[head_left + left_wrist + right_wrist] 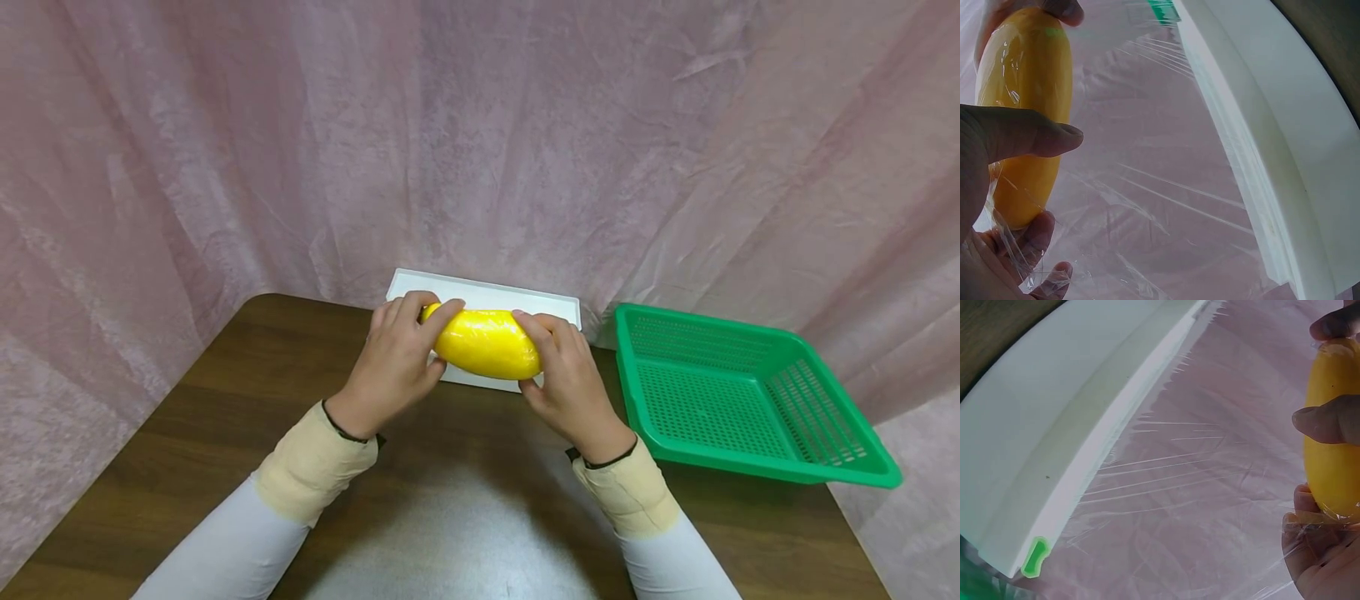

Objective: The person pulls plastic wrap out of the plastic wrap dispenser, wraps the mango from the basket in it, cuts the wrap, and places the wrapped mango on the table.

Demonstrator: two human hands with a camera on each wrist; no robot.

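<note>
Head view: 1 yellow, elongated object, glossy in clear film, was held crosswise over the bench, partly covering 1 white dispenser. Left hand gripped 1 end and right hand the other, fingers and thumbs clamped round it. Wrist views: creased film extended between object and dispenser; 1 green slider sat near the dispenser's end. 1 green basket stood at right, before 1 pink curtain.
</note>
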